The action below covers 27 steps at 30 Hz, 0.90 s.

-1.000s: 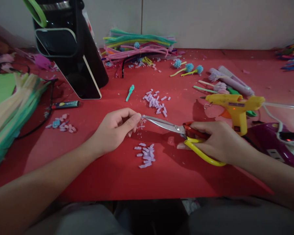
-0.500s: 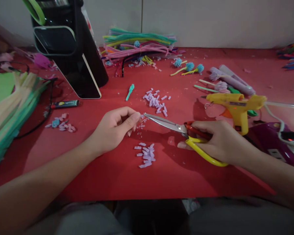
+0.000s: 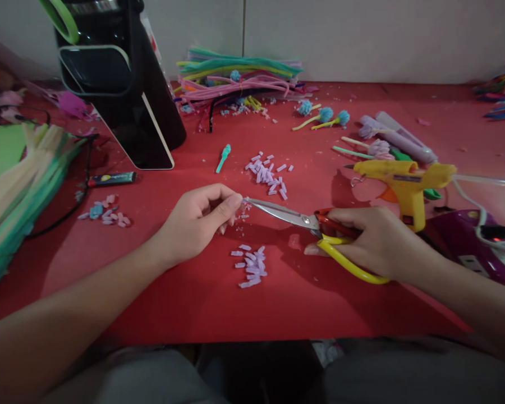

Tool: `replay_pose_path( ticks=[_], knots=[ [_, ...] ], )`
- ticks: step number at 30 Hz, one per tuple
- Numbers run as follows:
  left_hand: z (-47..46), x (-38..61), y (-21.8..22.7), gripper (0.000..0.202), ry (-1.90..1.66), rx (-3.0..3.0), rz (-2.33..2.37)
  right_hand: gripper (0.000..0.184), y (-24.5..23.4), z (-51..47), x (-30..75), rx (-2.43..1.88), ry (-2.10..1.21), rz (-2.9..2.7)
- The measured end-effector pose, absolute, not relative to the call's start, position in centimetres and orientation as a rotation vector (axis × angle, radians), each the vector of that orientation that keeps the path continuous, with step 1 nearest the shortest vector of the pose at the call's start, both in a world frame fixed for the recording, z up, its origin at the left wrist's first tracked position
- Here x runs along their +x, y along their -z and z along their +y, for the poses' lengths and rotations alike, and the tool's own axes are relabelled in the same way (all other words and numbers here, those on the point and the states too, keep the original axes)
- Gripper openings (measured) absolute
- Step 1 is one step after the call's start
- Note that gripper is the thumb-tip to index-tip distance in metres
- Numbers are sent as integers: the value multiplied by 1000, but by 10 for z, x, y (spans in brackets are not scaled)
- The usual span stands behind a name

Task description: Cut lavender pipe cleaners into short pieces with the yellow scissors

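My left hand (image 3: 197,221) hovers over the red table (image 3: 185,292) with fingers pinched together at the scissor tips; what they pinch is too small to make out. My right hand (image 3: 372,241) grips the yellow and red handles of the scissors (image 3: 303,224), whose blades point left and look nearly closed. Small lilac cut pieces (image 3: 250,266) lie in a heap just below the blades. A second heap of lilac pieces (image 3: 267,175) lies beyond them.
A yellow glue gun (image 3: 404,182) stands right of my right hand, beside a purple device (image 3: 467,241) with cables. Pipe cleaners (image 3: 235,76) are stacked at the back, a black stand (image 3: 122,84) at back left, green and cream strips (image 3: 12,191) at left.
Hardly anything moved: the scissors and my right hand shifted slightly right and then back, while my left hand kept its pinch at the blade tips.
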<state>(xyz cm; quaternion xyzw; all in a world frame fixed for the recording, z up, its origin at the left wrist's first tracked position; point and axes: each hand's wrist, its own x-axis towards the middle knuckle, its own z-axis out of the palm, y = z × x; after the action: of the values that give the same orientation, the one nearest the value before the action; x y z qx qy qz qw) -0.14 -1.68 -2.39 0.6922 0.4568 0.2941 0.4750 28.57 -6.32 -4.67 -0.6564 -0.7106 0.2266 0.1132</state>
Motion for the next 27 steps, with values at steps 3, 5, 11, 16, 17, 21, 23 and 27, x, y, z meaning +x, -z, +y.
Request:
replay_pose_path(
  ticks=[3,5,11,16,17,21,23,27],
  knots=[
    [-17,-2,24,26,-713,1698,1118,70,48,-63,286,-1931,-642,-2076],
    [-16,-2,25,26,-713,1707,1123,69,48,-64,286,-1931,-640,-2072],
    [-15,-2,24,26,-716,1735,1156,66,45,-65,284,-1909,-711,-2049],
    [-16,-1,24,26,-714,1734,1166,68,44,-63,284,-1936,-723,-2052],
    [-16,-1,24,26,-713,1734,1163,68,44,-63,284,-1932,-721,-2059],
    [-15,-2,25,24,-710,1724,1158,69,46,-63,286,-1931,-709,-2071],
    [-15,-2,24,24,-707,1726,1162,70,47,-63,287,-1937,-701,-2069],
    [-16,-2,23,25,-701,1740,1183,71,48,-63,286,-1944,-684,-2066]
  ],
)
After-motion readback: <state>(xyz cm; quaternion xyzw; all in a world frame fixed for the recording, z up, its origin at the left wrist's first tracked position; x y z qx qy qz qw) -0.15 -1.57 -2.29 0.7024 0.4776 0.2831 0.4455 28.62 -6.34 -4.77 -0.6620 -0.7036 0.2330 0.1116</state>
